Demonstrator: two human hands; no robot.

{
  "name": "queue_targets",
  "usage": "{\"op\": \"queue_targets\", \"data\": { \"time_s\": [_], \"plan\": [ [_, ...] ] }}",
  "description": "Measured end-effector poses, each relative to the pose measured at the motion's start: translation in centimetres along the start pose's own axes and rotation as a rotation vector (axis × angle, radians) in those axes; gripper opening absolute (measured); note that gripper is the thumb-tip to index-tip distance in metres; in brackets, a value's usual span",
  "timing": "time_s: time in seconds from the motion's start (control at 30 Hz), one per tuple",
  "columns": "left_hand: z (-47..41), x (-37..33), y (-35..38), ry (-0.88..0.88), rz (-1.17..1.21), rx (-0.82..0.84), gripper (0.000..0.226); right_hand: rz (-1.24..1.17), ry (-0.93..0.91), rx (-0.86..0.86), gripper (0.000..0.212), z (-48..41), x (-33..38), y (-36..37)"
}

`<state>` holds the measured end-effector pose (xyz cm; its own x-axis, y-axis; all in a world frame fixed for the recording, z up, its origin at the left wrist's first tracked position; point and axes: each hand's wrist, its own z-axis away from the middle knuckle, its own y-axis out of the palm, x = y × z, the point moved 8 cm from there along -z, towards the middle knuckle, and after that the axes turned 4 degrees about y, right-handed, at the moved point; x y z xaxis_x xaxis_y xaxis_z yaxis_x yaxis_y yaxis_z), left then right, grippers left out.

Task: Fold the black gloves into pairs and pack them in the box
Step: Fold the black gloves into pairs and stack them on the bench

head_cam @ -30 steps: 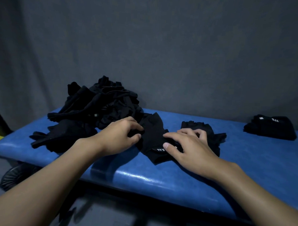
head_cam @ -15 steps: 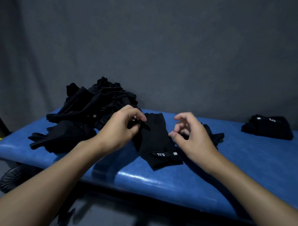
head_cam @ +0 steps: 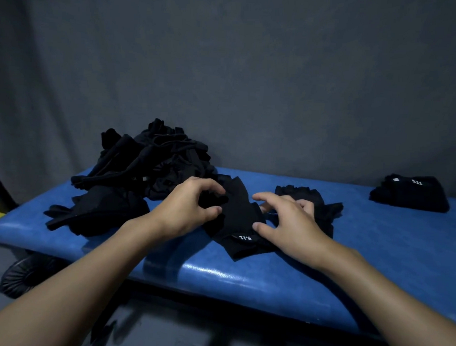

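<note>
A black glove with a white label lies flat on the blue padded bench, cuff toward me. My left hand pinches the glove's finger end between thumb and curled fingers. My right hand rests on the glove's right edge, thumb by the label and fingers spread and bent. A second black glove lies just behind my right hand. A loose pile of black gloves fills the bench's left end. No box is in view.
A folded stack of black gloves sits at the bench's far right. A grey cloth wall rises right behind the bench. A dark round object lies on the floor under the bench's left end.
My right hand, lifted off the bench half a second ago, has come back down onto the glove's right edge. My left hand keeps its pinch on the finger end.
</note>
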<state>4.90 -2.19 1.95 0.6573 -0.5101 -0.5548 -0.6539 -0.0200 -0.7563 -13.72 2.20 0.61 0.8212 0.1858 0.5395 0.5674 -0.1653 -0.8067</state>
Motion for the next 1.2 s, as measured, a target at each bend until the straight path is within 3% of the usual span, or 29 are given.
{"op": "queue_targets", "data": {
  "time_s": [0.2,0.47,0.57,0.7,0.8,0.9,1.2],
  "plan": [
    [-0.4,0.0,0.0,-0.019,0.102,-0.025,0.034,-0.016,-0.026,0.005,0.046,-0.3,0.0,0.2],
    [-0.3,-2.4,-1.2,0.111,0.333,-0.158,0.039,-0.197,-0.004,0.013,0.036,0.0,-0.5,-0.7],
    [-0.5,-3.4,-1.0,0.117,0.376,-0.163,0.028,-0.378,-0.079,0.000,0.031,0.3,0.3,-1.7],
    [-0.8,-4.4,-0.6,0.066,0.478,-0.185,0.017,-0.646,-0.025,0.017,0.033,0.9,0.0,-3.0],
    [-1.4,-4.7,-0.1,0.012,0.556,-0.207,0.021,-0.742,0.060,-0.066,0.038,0.8,-1.5,-4.1],
    [-2.1,-5.6,0.4,-0.015,0.635,-0.222,0.024,-0.778,0.141,-0.212,0.030,0.7,-3.4,-5.7],
    [-5.6,-8.1,3.6,0.009,0.695,-0.121,0.042,-0.864,0.167,-0.278,0.021,1.2,-6.8,-8.2]
  ]
}}
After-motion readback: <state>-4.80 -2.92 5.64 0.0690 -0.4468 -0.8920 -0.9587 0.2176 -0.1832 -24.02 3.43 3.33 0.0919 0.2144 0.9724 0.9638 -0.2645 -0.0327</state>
